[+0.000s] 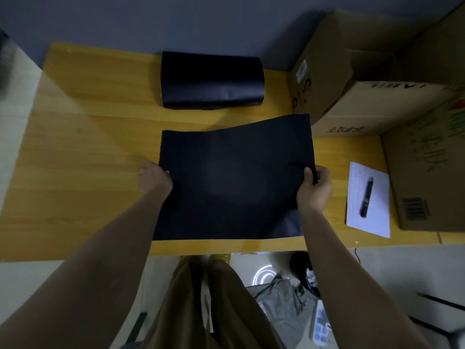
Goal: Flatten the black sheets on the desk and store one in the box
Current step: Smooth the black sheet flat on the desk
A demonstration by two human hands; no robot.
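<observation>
The black sheet (226,182) is stretched between both hands, left hand (154,178) gripping one edge, right hand (314,186) pinching the other, far corner lifting. Beyond the hands, a curled sheet (212,80) awaits flattening; nothing looks boxed. Right of the right hand: cardboard boxes (377,107) on the wooden desk (83,147).

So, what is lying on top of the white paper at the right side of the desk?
A dark pen-shaped object lies on the white paper sheet, apart from the hands. Whatever the paper covers cannot be seen.
</observation>
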